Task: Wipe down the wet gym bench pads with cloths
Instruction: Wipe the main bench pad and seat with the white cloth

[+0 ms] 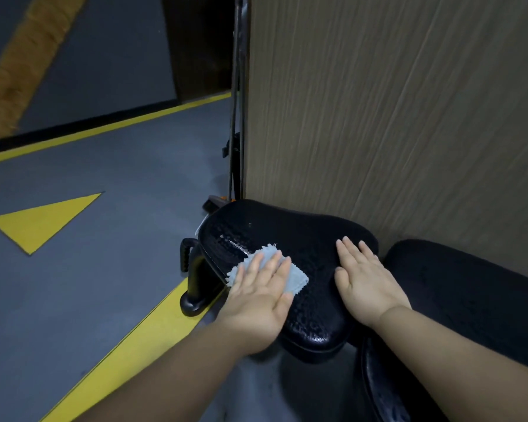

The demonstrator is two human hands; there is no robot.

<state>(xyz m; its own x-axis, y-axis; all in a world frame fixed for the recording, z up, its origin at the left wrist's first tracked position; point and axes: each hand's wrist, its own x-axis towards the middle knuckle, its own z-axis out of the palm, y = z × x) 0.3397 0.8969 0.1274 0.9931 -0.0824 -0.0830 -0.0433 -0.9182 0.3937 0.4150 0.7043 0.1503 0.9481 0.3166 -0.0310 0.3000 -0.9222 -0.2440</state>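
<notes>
Two bare arms (171, 373) reach in from the bottom. Far to the left, a yellow triangle (43, 220) is painted on the grey floor (104, 284). A yellow line (128, 339) runs up toward a black handle (186, 254) that sticks up beside the seat pad (287, 226). The left hand (259, 296) lies flat on a light blue cloth (297, 278). Its fingers are straight and close together, pressing the cloth onto the left part of the black, bumpy pad. Just past the cloth is a shiny streak (235, 243); it may be water, but it is hard to be sure. The right hand (366, 278) rests flat on the right side of the same pad, fingers straight, holding nothing. The two hands do not touch. Right of that hand is a second black pad (457, 284), close to the first. Behind both pads stands a big brown wall (393, 117) with wood lines.
</notes>
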